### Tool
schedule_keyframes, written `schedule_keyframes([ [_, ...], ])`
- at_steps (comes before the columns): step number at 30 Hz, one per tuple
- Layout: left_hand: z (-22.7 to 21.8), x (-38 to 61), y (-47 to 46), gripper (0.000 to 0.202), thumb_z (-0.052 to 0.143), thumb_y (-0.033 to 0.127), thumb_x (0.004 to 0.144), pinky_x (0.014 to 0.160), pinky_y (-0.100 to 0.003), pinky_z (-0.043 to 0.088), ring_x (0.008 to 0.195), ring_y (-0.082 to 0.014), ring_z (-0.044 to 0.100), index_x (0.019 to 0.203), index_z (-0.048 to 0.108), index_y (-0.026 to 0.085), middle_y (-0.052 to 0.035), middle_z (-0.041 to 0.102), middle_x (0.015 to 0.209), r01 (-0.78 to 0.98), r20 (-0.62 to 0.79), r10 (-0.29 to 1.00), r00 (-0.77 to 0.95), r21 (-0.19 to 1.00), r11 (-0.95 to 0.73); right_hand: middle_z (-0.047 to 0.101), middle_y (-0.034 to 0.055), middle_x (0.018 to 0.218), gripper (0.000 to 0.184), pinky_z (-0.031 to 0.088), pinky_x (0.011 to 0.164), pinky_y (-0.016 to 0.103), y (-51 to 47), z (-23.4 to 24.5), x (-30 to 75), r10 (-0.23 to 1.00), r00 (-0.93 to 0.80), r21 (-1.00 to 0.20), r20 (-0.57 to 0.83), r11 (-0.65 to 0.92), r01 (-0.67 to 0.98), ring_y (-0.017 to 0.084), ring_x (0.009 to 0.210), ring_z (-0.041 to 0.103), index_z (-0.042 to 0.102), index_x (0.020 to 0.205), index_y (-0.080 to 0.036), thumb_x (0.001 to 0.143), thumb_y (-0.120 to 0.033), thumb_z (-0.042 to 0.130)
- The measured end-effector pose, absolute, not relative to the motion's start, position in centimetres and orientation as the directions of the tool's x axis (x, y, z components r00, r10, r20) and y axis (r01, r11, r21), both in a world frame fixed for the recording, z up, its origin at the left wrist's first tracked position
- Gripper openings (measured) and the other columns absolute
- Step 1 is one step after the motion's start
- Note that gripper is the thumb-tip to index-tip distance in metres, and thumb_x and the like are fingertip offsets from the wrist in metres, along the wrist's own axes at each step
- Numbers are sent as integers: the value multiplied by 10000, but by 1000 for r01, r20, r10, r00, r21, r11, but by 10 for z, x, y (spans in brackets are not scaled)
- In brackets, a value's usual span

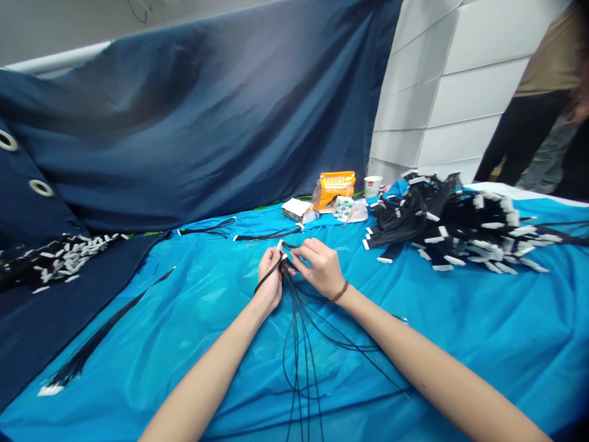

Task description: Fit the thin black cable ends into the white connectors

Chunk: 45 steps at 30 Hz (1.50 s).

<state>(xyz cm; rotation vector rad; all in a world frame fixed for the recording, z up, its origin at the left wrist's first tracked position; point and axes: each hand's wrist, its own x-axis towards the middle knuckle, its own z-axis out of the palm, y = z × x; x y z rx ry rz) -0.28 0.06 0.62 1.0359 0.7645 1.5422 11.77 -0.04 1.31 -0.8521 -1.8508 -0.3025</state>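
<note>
My left hand [270, 279] is closed round the top of a bundle of thin black cables [301, 331] that trail toward me over the blue plastic sheet [460, 331]. My right hand [321, 265], with a dark band at the wrist, pinches the same cables near their small white connector ends [280, 245], just right of the left hand. Both hands meet above the middle of the table.
A large heap of black cables with white connectors [460, 233] lies at the right. Smaller bundles [267, 234] lie beyond my hands, and a long one [92, 344] at the left. An orange packet [335, 187], a paper cup [372, 185] and small boxes [299, 210] stand at the back. A person [543, 98] stands at far right.
</note>
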Motion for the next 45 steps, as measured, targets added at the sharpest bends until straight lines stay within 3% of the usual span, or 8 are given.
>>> schedule_keyframes([
  [19, 3, -2, -2, 286, 563, 437, 724, 427, -187, 420, 482, -63, 461, 757, 472, 168, 33, 473, 666, -389, 229, 973, 31, 899, -199, 555, 34, 688, 205, 371, 630, 268, 3, 11, 122, 418, -253, -150, 872, 721, 676, 149, 675, 458, 591, 740, -184, 865, -222, 433],
  [26, 4, -8, 3, 280, 636, 388, 668, 456, -196, 426, 498, -69, 465, 771, 521, 154, 31, 502, 633, -422, 104, 994, -21, 901, -103, 555, 71, 842, 152, 437, 747, 304, 6, 11, 121, 388, -248, -160, 888, 766, 623, 171, 827, 470, 599, 855, -157, 847, -185, 450],
  [30, 4, -14, 9, 256, 661, 335, 639, 455, -203, 408, 481, -77, 476, 755, 539, 142, 28, 527, 593, -456, -4, 996, -94, 889, -39, 525, 116, 1032, 181, 419, 881, 367, 6, 11, 119, 268, -329, -27, 906, 811, 585, 219, 1045, 409, 595, 958, -136, 823, -165, 477],
  [35, 1, -17, 13, 240, 683, 302, 606, 411, -173, 319, 447, -51, 439, 711, 541, 139, 35, 528, 558, -501, -19, 995, -96, 865, -32, 562, 105, 1027, 171, 431, 876, 343, 8, 7, 119, 127, -547, 204, 827, 839, 504, 216, 1060, 420, 617, 892, -133, 819, -128, 462],
  [45, 1, -17, 11, 340, 705, 391, 551, 380, -165, 252, 403, -29, 367, 662, 510, 136, 59, 460, 509, -383, -22, 992, -124, 923, -27, 610, 69, 948, 176, 421, 764, 323, 12, 3, 117, 87, -658, 336, 748, 805, 488, 201, 994, 482, 610, 909, -137, 862, -173, 445],
])
